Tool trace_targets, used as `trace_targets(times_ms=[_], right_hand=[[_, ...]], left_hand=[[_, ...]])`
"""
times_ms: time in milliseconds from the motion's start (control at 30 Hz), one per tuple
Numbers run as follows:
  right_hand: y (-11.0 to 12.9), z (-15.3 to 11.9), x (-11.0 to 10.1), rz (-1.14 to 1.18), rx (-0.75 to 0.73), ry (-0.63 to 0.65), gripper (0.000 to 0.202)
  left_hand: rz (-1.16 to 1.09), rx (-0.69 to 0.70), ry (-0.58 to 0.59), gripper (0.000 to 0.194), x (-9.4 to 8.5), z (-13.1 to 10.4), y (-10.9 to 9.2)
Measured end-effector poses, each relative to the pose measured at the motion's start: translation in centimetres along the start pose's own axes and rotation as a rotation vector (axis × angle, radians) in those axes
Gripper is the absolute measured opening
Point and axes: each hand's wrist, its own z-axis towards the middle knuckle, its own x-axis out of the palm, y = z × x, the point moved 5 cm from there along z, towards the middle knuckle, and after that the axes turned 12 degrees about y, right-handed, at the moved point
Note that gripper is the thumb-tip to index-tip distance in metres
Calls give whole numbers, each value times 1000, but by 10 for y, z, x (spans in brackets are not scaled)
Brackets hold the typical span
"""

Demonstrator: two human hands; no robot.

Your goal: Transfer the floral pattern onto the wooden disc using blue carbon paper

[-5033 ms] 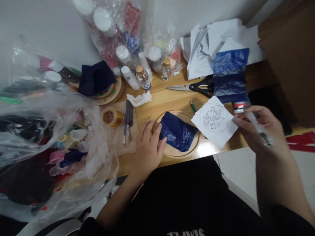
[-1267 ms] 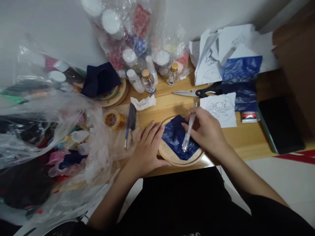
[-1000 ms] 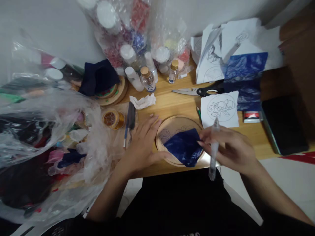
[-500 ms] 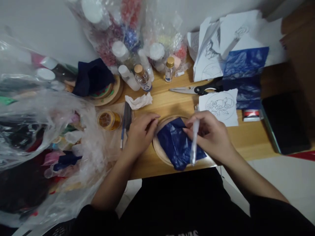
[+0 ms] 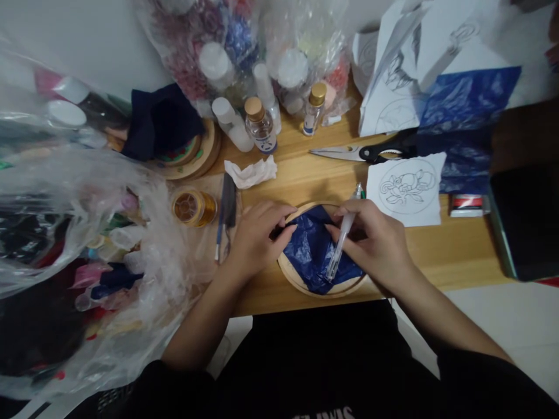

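A crinkled dark-blue sheet (image 5: 308,241), like carbon paper, lies over a round wooden disc (image 5: 290,276) with a raised rim at the table's front edge. My left hand (image 5: 259,235) has its thumb and index finger closed at the sheet's left edge. A clear pen (image 5: 338,256) slants through the fingers of my right hand (image 5: 378,238), one end over the sheet. That hand's thumb and index finger also touch the sheet's right side. Beside it lies a torn paper with a line drawing in an oval (image 5: 406,189).
Scissors (image 5: 338,153), small bottles (image 5: 262,131) and a crumpled tissue (image 5: 251,173) lie beyond the disc. A brush (image 5: 219,227) and amber jar (image 5: 192,208) are left, near plastic bags (image 5: 161,256). Right are another blue sheet (image 5: 474,96), drawings (image 5: 388,110) and a phone (image 5: 528,221).
My left hand has moved right and now meets the sheet's left edge. The sheet sits more within the disc. The pen has tilted, its lower end swinging left. The view has shifted slightly.
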Motion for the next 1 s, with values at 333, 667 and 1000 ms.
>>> trace_targets(times_ms=[333, 667, 1000], right_hand=[[15, -6, -7, -274, -224, -8, 25], [22, -36, 16, -429, -459, 347, 37], [16, -38, 18, -429, -468, 352, 48]], left_hand=[[-17, 17, 2, 19, 1, 0, 5], [8, -6, -47, 13, -2, -1, 2], [-9, 2, 29, 2, -7, -5, -1]])
